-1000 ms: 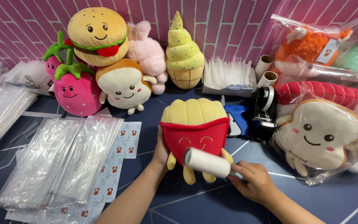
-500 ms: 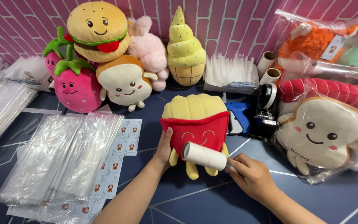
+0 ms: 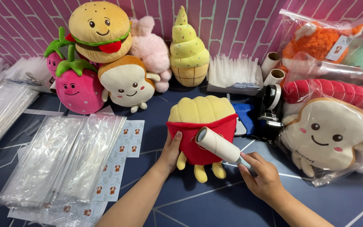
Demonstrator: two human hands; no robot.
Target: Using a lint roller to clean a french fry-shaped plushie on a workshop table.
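A french-fries plush toy, yellow on top with a red pouch and small yellow legs, lies on the dark blue table. My left hand grips its left side. My right hand holds the handle of a white lint roller, whose roll rests on the red front of the plush.
Stacks of clear plastic bags and sticker sheets lie at left. Burger, strawberry, toast and ice-cream plushes stand at the back. A bagged toast plush, tape dispenser and other bagged toys sit at right.
The lint roller has moved up and left across the red front of the fries plush. My left hand has stayed on the plush's left side.
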